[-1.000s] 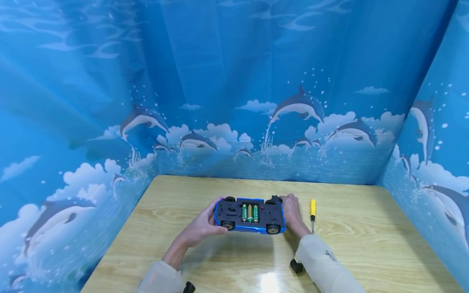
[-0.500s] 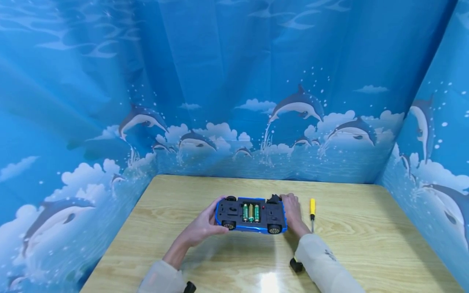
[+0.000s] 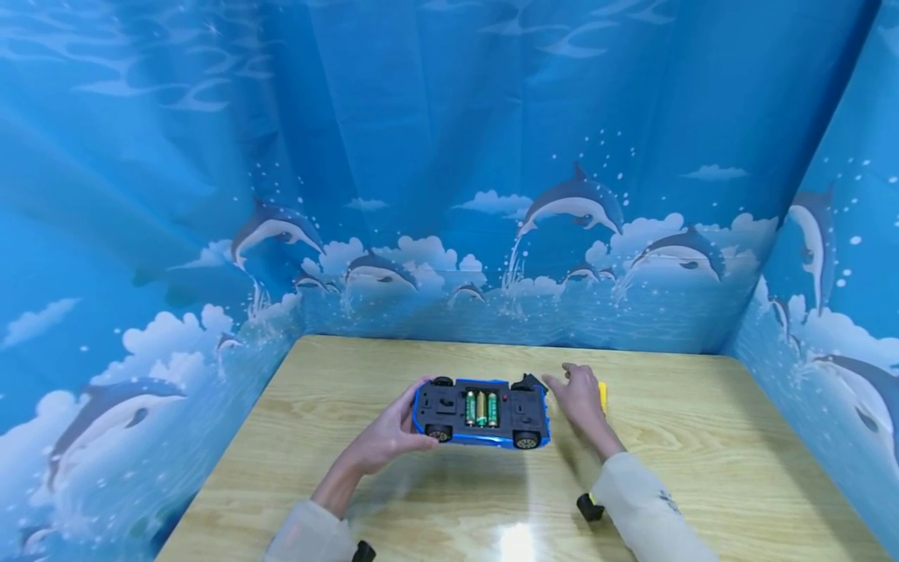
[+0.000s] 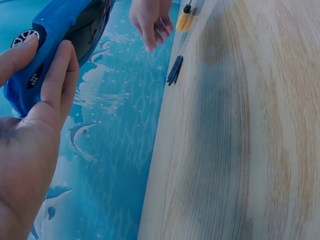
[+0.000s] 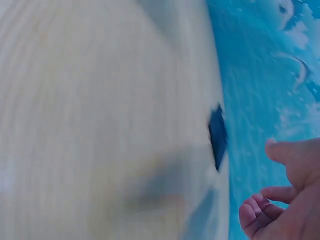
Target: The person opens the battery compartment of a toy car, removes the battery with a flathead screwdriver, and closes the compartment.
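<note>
Left hand (image 3: 382, 441) grips toy car (image 3: 452, 414) at nine o'clock, underside outward, apparently exposing batteries (image 3: 481, 408); right hand (image 3: 581, 398), empty, fingers relaxed, hovers at three o'clock.

The left hand (image 3: 385, 439) is gripping the car (image 3: 445, 407) at its left end, above the table (image 3: 674, 468), and three batteries (image 3: 481, 409) are lying side by side in the upturned underside. The right hand (image 3: 580, 394) is hovering just right of the car, partly covering the screwdriver (image 3: 603, 396). A small piece (image 4: 175, 70) is lying near the table's edge; the curtain (image 3: 421, 117) is hanging behind.
</note>
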The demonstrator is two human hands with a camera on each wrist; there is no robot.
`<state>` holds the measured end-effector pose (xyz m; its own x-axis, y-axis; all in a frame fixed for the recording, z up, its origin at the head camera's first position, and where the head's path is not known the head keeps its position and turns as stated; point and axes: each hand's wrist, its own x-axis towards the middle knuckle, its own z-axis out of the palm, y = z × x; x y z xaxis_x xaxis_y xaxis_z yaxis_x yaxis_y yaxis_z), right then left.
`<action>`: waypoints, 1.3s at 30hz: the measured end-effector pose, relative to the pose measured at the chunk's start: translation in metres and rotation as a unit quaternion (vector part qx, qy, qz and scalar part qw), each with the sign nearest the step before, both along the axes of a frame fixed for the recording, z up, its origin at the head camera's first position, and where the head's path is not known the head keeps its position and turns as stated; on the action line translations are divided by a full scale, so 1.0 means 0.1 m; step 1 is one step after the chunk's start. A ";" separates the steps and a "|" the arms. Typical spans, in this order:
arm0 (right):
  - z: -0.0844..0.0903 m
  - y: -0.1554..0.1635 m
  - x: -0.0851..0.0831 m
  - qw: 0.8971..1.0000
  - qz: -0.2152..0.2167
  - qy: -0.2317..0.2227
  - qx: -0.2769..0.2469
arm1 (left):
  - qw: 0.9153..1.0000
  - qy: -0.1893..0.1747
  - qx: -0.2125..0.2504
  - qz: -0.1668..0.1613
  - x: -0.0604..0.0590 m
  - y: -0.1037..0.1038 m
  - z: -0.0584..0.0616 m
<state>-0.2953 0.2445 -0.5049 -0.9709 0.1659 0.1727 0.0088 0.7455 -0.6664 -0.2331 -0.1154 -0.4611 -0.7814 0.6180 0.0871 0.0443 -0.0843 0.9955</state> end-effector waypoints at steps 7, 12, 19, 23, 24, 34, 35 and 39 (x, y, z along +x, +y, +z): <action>0.11 0.40 0.12 0.999 -0.034 0.011 0.007 | 1.000 -0.003 0.004 0.004 0.00 0.00 0.01; 0.03 0.58 0.16 0.999 -0.050 0.003 0.007 | 1.000 -0.005 0.004 0.006 -0.01 0.00 0.02; -0.02 0.62 0.20 0.998 -0.057 -0.025 0.010 | 1.000 -0.010 0.001 0.008 0.00 0.01 0.01; -0.08 0.63 0.21 0.998 -0.057 -0.026 0.022 | 1.000 -0.005 -0.002 0.010 0.00 0.01 -0.01; -0.09 0.63 0.21 0.998 -0.058 -0.025 0.023 | 1.000 -0.003 -0.002 0.010 0.00 0.01 -0.01; -0.16 0.63 0.19 0.996 -0.067 -0.052 0.023 | 1.000 0.001 0.001 0.008 0.01 0.02 -0.03; -0.16 0.62 0.18 0.996 -0.068 -0.056 0.022 | 1.000 0.001 0.002 0.008 0.01 0.02 -0.03; -0.16 0.62 0.18 0.995 -0.070 -0.067 0.015 | 1.000 0.002 0.001 0.005 0.01 0.03 -0.05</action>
